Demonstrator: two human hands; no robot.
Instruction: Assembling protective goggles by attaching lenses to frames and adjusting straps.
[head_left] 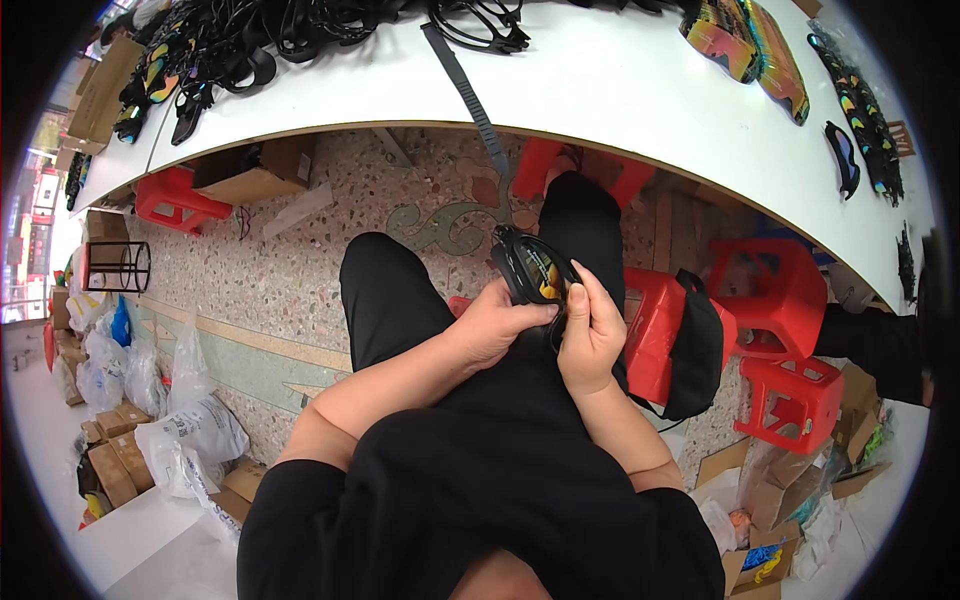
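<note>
Above my lap I hold a pair of black goggles (515, 258) with a shiny yellow-tinted lens. My left hand (492, 325) grips the near left side of the frame, its thumb lying along the lower edge. On the other side, my right hand (592, 330) is closed on the frame, thumb and fingers pinching the edge beside the lens. Part of the frame and whatever hangs below it are hidden by my fingers and dark clothing. Beyond the goggles, a grey ribbed strap (470, 97) dangles over the near edge of the white table (600, 85).
Black frames and straps (270, 35) are heaped at the table's far left. Mirrored orange lenses (745, 45) and a row of goggles (855, 110) lie at right. Red stools (770, 290), one bearing a black bag (697, 350), stand right; cartons and plastic bags (190, 440) lie left.
</note>
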